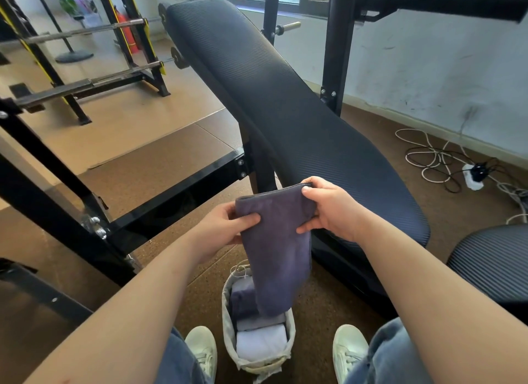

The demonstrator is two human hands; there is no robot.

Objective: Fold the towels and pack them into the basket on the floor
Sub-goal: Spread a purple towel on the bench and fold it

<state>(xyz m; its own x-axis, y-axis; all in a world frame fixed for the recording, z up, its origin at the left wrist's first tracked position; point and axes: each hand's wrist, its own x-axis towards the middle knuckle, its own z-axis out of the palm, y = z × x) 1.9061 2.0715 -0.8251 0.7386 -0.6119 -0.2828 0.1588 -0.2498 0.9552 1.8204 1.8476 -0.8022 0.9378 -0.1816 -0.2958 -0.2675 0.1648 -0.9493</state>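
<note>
Head view: a black ribbed padded gym bench (285, 112) slopes behind the grip. A folded dark purple cloth towel (277, 249) hangs from the grip, its lower end over a pale fabric basket (227, 326) below, which holds folded towels (261, 343). Left hand (220, 232) pinches the towel's left edge; right hand (331, 209) grips its top right corner.

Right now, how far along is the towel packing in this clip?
Done: the basket on the floor already holds a folded white towel, a grey towel and a packed purple towel. In hand: the left grip and right grip hold the hanging purple towel over it, its lower end at the basket mouth. Left: lowering it in. No loose towel shows on the bench.
</note>
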